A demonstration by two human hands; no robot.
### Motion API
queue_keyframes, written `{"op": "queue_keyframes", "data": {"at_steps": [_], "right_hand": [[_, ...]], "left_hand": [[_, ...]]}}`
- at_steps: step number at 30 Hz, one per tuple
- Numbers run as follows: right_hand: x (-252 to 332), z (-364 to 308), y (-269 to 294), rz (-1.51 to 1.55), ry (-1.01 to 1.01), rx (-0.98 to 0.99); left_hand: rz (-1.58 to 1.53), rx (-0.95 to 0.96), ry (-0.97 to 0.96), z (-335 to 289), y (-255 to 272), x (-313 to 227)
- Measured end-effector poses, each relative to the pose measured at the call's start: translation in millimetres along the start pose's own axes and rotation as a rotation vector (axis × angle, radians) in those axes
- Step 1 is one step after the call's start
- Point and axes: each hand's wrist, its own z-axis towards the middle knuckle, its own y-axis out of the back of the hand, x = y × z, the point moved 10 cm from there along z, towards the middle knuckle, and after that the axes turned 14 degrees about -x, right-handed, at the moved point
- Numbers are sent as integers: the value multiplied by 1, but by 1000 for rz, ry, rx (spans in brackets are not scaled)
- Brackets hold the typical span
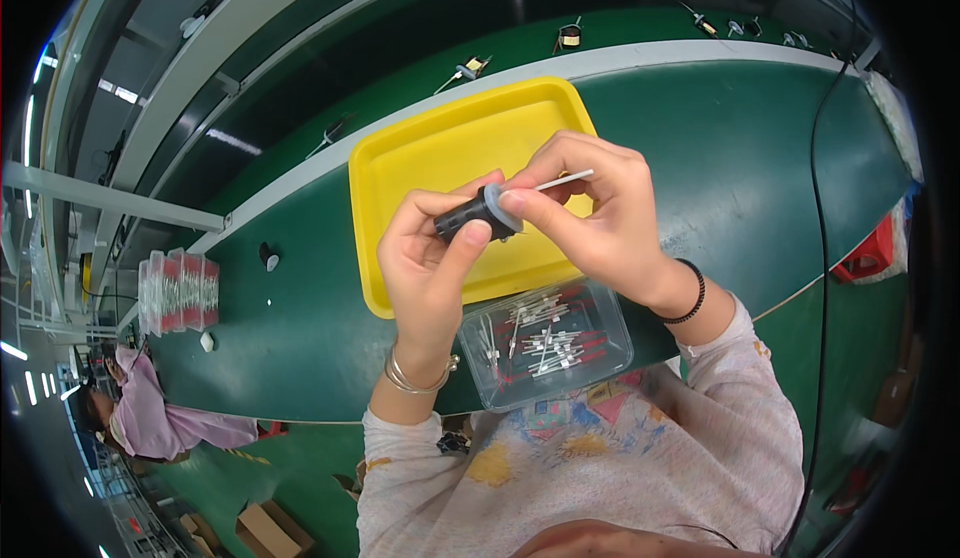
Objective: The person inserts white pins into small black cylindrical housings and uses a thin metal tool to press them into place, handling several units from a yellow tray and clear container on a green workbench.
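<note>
Over a yellow tray (400, 148), my left hand (425, 258) is closed around a black cylindrical part (463, 220) with a grey rounded end. The part is tilted, its grey end toward my right hand (600, 208). My right thumb and fingers pinch a thin white stick-like piece (565, 180) at that grey end; whether it goes into the part is hidden by my fingertips. Just below the tray sits a clear plastic box (610, 358) with many loose white sticks (550, 343) and some red pieces in it.
On the green table (720, 158), stacked clear boxes (178, 293) of similar sticks stand at left, near a small black-and-grey part (268, 256). Beyond a pale rail, several small components (569, 35) lie on a green strip. A black cable (822, 208) hangs at right. Another person (160, 408) sits far left.
</note>
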Motion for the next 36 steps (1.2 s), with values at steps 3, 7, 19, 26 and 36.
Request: {"op": "queue_keyframes", "data": {"at_steps": [3,7,19,26,36], "right_hand": [[-13,-1,2,127,-50,-100],[-58,5,5,-3,-159,-100],[-26,-125,-52,-415,219,935],[-49,-180,-57,-554,205,1113],[-64,-185,-66,-699,170,1133]], "left_hand": [[63,-30,-75,3,1,-2],[34,7,247,37,15,46],[1348,-117,-663,165,161,33],[2150,37,37,80,369,26],[2046,17,-58,50,337,-17]]}}
